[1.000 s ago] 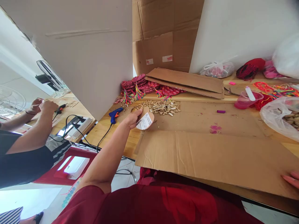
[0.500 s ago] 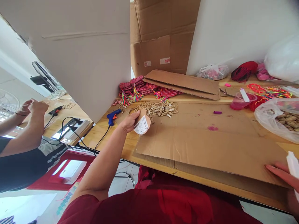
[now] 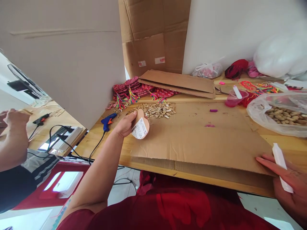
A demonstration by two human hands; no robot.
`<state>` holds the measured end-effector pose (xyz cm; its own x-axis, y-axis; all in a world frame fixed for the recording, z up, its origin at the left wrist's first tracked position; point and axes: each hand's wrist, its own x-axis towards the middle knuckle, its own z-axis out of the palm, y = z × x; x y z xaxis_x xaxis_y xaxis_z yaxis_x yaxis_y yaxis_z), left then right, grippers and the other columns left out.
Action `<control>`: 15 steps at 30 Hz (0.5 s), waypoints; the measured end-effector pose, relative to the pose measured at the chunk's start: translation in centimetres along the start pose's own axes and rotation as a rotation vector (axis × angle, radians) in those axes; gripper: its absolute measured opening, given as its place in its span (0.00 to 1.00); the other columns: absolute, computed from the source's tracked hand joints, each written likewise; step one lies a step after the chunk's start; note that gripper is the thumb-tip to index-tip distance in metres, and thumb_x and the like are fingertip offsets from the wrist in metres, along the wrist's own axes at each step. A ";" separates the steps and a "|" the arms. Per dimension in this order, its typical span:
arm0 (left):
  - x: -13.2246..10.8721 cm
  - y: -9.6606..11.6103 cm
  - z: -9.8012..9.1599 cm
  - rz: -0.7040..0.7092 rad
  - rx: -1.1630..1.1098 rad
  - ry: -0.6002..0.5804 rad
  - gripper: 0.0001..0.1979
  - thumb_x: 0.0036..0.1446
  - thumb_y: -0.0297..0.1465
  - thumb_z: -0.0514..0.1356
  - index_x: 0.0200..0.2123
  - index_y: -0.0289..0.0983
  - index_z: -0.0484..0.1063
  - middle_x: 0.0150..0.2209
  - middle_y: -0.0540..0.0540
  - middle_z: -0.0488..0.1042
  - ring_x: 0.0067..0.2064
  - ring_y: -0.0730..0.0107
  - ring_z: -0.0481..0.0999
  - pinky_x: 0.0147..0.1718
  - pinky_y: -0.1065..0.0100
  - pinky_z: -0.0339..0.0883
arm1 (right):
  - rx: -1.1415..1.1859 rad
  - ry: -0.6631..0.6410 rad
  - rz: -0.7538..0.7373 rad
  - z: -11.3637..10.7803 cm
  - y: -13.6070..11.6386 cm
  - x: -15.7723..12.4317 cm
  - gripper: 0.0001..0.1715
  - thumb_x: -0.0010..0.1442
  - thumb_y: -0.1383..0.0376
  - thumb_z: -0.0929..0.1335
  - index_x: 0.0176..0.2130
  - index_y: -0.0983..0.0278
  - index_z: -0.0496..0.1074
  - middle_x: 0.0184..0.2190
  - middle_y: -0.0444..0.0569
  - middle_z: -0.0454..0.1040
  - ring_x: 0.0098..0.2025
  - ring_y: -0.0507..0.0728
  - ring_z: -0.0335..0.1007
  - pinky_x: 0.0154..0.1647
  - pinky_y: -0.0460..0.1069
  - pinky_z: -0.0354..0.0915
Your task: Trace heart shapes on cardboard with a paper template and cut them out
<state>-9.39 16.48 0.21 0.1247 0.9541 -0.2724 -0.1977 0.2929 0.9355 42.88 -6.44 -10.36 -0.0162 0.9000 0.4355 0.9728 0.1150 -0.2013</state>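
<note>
Left hand [image 3: 126, 124] pinching; right hand [image 3: 298, 187] seemingly gripping.

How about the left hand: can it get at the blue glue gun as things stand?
Probably yes: the blue glue gun lies near the left hand, nothing visible in the way, though that hand holds the labelled cardboard cutout.

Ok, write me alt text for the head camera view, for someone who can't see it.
A person's left hand holds a small, labelled cardboard cutout; the right hand, holding a slim white object, touches a large cardboard sheet. Peanuts lie beyond the left hand, near a blue glue gun, and a co-worker's hands show at far left.
</note>
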 end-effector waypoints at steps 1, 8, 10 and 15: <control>-0.1 0.2 0.0 0.017 0.004 0.005 0.21 0.73 0.36 0.50 0.54 0.30 0.78 0.43 0.36 0.85 0.44 0.55 0.86 0.46 0.57 0.82 | 0.033 0.001 -0.024 0.0 -0.3 0.1 0.38 0.62 0.64 0.63 0.68 0.42 0.64 0.62 0.51 0.76 0.65 0.69 0.71 0.66 0.67 0.69; -0.4 -0.6 -0.3 0.011 0.130 0.045 0.17 0.70 0.37 0.56 0.50 0.31 0.78 0.41 0.37 0.84 0.42 0.56 0.85 0.46 0.59 0.80 | 0.097 -0.030 -0.096 0.5 0.4 0.2 0.36 0.61 0.67 0.65 0.65 0.43 0.71 0.66 0.53 0.73 0.70 0.67 0.64 0.73 0.62 0.59; -0.6 -1.4 -0.4 -0.003 0.191 0.057 0.16 0.68 0.38 0.60 0.47 0.32 0.79 0.40 0.38 0.84 0.40 0.59 0.84 0.43 0.62 0.79 | 0.093 -0.049 -0.084 0.3 0.4 0.0 0.33 0.62 0.66 0.65 0.63 0.45 0.74 0.66 0.52 0.73 0.70 0.67 0.63 0.74 0.62 0.59; -1.2 -2.8 -0.5 -0.016 0.388 0.069 0.16 0.61 0.44 0.65 0.40 0.37 0.79 0.34 0.45 0.83 0.34 0.63 0.80 0.33 0.68 0.74 | 0.014 -0.091 -0.001 -1.4 -1.3 -0.1 0.29 0.65 0.65 0.63 0.61 0.52 0.75 0.65 0.48 0.74 0.71 0.65 0.65 0.76 0.59 0.58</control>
<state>-9.45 14.54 -2.14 0.0564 0.9555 -0.2896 0.1877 0.2748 0.9430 41.93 -7.31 -8.91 -0.0391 0.9343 0.3543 0.9695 0.1213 -0.2129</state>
